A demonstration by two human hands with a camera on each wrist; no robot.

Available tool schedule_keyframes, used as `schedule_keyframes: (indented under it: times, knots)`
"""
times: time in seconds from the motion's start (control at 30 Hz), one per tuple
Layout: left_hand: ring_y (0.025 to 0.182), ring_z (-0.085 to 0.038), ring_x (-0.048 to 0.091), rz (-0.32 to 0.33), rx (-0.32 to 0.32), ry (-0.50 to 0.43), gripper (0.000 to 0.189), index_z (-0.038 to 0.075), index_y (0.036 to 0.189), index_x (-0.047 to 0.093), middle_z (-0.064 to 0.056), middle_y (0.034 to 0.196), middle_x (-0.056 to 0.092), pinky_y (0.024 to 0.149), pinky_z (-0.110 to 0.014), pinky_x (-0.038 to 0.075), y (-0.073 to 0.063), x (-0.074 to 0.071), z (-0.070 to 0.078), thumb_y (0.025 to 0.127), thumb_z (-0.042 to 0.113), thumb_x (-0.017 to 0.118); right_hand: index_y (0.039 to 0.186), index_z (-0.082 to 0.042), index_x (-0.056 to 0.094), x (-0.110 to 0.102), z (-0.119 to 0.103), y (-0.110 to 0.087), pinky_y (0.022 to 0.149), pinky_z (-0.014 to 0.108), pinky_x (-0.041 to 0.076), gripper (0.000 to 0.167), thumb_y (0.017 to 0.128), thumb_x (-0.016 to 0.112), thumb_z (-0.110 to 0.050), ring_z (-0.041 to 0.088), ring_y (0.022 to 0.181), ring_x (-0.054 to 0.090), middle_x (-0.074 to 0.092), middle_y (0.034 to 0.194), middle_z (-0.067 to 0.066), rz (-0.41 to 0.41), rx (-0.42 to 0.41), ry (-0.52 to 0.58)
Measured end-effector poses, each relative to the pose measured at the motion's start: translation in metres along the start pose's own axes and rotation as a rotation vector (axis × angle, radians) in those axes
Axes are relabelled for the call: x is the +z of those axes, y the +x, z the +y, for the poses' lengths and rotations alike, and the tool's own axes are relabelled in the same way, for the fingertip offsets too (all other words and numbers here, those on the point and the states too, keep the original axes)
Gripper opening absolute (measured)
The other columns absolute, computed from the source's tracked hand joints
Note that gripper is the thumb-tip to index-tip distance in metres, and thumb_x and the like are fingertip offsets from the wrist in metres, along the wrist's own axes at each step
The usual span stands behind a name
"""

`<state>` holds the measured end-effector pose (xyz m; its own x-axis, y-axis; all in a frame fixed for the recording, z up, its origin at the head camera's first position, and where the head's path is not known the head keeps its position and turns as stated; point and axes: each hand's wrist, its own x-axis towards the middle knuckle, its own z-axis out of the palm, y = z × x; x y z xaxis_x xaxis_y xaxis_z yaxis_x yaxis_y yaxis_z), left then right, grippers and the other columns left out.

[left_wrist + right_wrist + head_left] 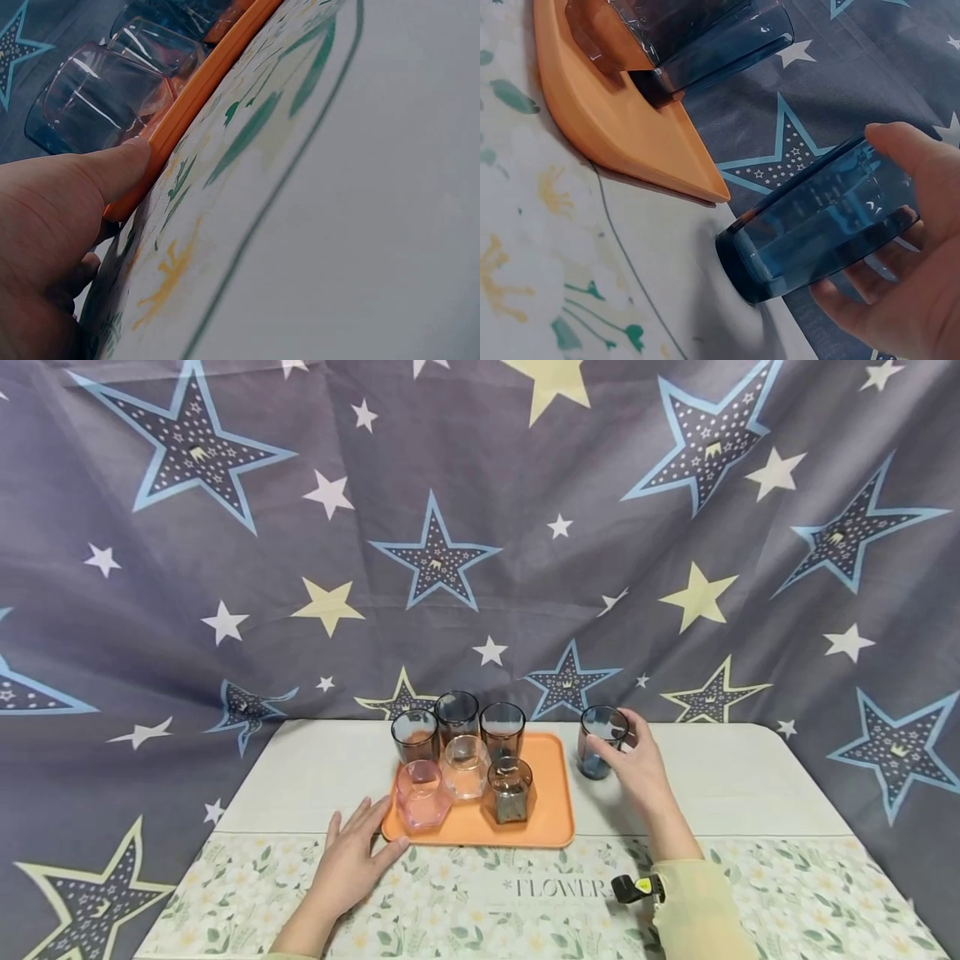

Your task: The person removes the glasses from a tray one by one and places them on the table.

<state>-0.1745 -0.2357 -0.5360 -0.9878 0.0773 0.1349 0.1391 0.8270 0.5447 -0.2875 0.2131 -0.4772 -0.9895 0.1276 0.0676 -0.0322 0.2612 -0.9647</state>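
- The blue glass (802,229) was in the right hand (643,768), pinched between thumb and fingers; whether its base touched the table (330,768) was unclear.
- Left of that grip, apart, lay the orange tray (555,797), bearing six glasses (465,770).
- Beyond, the left hand (348,864) touched the tray's near-left corner, fingers loosely extended.
- Smooth walls might have slipped under a light pinch; a careless leftward swing might have clinked the crowded glasses.

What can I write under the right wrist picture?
A right hand grips a blue glass beside an orange tray.
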Motion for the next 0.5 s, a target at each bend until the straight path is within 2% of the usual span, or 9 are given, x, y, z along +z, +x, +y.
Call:
schedule_keyframes:
  times: [0.13,0.27,0.37,0.5]
  knots:
    - [0.160,-0.048,0.035,-0.008,-0.009,0.001,0.080,0.002,0.164,0.051,-0.021,0.165,0.053,0.130,-0.074,0.001,0.001,0.003,0.001,0.102,0.043,0.080,0.175,-0.008,0.024,-0.003,-0.003,-0.003,0.130,0.054,0.034,0.101,0.100,0.086,-0.034,0.039,0.162,0.034,0.038,0.173,0.021,-0.009,0.002,0.016]
    - [0.162,-0.047,0.032,-0.029,-0.017,-0.001,0.080,0.002,0.166,0.049,-0.021,0.167,0.050,0.131,-0.072,-0.002,0.002,0.004,0.003,0.103,0.043,0.079,0.178,-0.012,0.016,-0.003,-0.010,-0.007,0.136,0.052,0.019,0.112,0.097,0.090,-0.034,0.036,0.167,0.023,0.026,0.180,0.018,0.042,-0.033,0.017]
    - [0.162,-0.047,0.032,-0.033,-0.023,-0.003,0.080,0.002,0.166,0.049,-0.021,0.167,0.049,0.131,-0.072,-0.002,0.002,0.004,0.004,0.104,0.044,0.079,0.178,-0.014,0.022,0.001,-0.020,-0.011,0.136,0.055,0.017,0.112,0.094,0.092,-0.036,0.036,0.168,0.019,0.024,0.181,0.016,0.117,-0.097,-0.054]
    - [0.160,-0.048,0.034,-0.005,-0.010,0.004,0.080,0.000,0.164,0.051,-0.022,0.165,0.052,0.130,-0.073,0.000,0.001,0.002,0.004,0.102,0.041,0.080,0.173,-0.007,0.035,0.012,-0.037,-0.017,0.135,0.058,0.016,0.104,0.091,0.095,-0.028,0.037,0.168,0.016,0.030,0.178,0.019,0.196,-0.239,-0.137]
